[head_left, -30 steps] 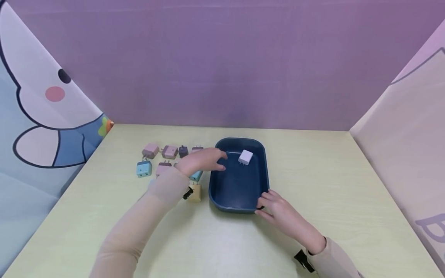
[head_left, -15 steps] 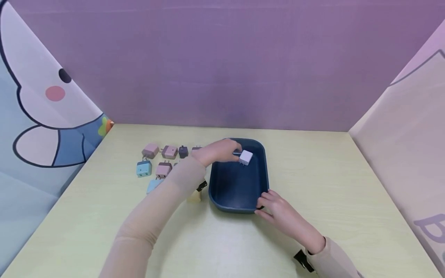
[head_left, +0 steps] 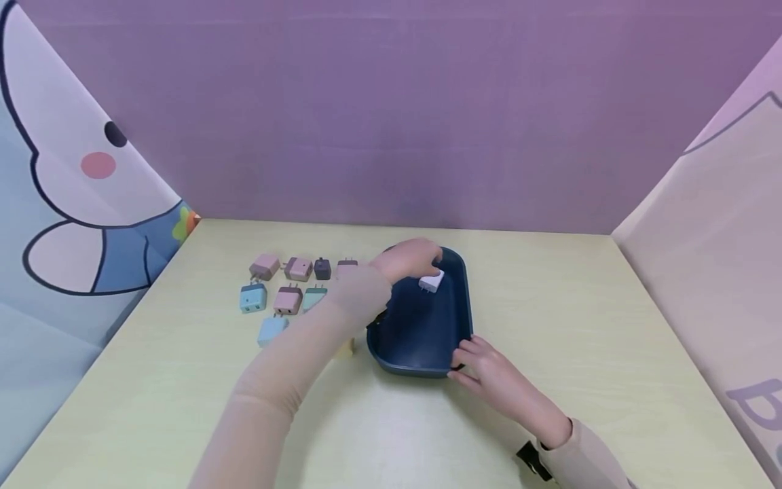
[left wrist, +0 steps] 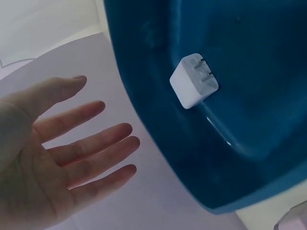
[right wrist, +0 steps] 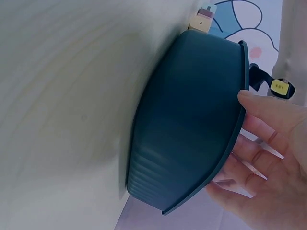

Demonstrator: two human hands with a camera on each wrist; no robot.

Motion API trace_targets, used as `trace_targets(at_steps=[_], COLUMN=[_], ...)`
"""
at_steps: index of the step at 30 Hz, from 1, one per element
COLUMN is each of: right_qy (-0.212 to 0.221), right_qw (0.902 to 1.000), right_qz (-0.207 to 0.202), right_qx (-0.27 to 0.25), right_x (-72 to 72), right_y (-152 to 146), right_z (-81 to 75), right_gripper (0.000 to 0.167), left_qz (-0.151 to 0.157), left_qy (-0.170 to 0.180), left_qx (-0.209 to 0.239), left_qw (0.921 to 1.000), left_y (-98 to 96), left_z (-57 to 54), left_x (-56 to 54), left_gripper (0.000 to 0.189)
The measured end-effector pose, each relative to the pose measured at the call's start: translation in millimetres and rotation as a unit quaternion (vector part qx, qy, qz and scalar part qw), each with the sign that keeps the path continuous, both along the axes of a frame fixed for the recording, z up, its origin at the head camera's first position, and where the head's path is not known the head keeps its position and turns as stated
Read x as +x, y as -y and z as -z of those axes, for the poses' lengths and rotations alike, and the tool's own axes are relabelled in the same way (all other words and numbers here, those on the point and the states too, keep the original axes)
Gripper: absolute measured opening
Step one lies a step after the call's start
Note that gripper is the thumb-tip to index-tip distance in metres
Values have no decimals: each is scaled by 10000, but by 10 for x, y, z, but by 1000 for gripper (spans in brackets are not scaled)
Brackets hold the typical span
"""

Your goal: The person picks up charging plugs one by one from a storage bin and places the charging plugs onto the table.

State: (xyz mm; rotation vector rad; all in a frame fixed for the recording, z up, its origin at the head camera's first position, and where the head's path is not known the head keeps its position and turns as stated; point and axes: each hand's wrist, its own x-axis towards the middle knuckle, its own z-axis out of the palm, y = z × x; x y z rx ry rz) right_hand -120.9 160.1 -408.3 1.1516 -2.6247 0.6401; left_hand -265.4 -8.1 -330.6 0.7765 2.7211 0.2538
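A dark blue plastic tray (head_left: 421,339) sits mid-table. Inside it, towards the far end, lies a white plug charger (head_left: 430,281) with two prongs. My left hand (head_left: 409,259) reaches over the tray's far part, close to that charger. In the left wrist view its fingers (left wrist: 91,143) are spread and nearly straight, holding nothing, apart from the white charger (left wrist: 192,81). At the tray's near right corner my right hand (head_left: 489,373) holds the rim, thumb and fingers around it. The right wrist view shows the thumb and fingers (right wrist: 261,108) at the tray's rim (right wrist: 244,67).
Left of the tray, several chargers stand in loose rows: pink (head_left: 265,265), blue (head_left: 253,297), black (head_left: 322,268) and green (head_left: 314,297) among them. A yellow one (head_left: 346,348) is mostly hidden by the left sleeve. Fabric walls border the table (head_left: 550,285).
My left hand has moved right and farther back, from the tray's left rim to over the white charger. The right hand and the tray stay in place.
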Motion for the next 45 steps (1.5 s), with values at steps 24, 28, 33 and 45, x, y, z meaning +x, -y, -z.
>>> trace_targets(at_steps=[24, 28, 33, 45], right_qy=[9, -85, -69, 87], right_qw=[9999, 9998, 9998, 9999], right_qz=[-26, -51, -40, -26], right_qx=[-120, -158, -164, -138], right_x=[-2, -5, -4, -5], right_y=[-22, -24, -27, -21], right_z=[25, 28, 27, 27], right_gripper=[12, 13, 13, 12], left_qz=[-189, -81, -101, -311], left_qy=[-145, -225, -173, 34], left_qx=[-153, -325, -477, -731], left_qw=[9996, 9992, 9987, 9968], left_y=[-310, -362, -409, -420], left_z=[257, 292, 337, 442], left_x=[-244, -270, -279, -293], left_gripper=[22, 15, 14, 19])
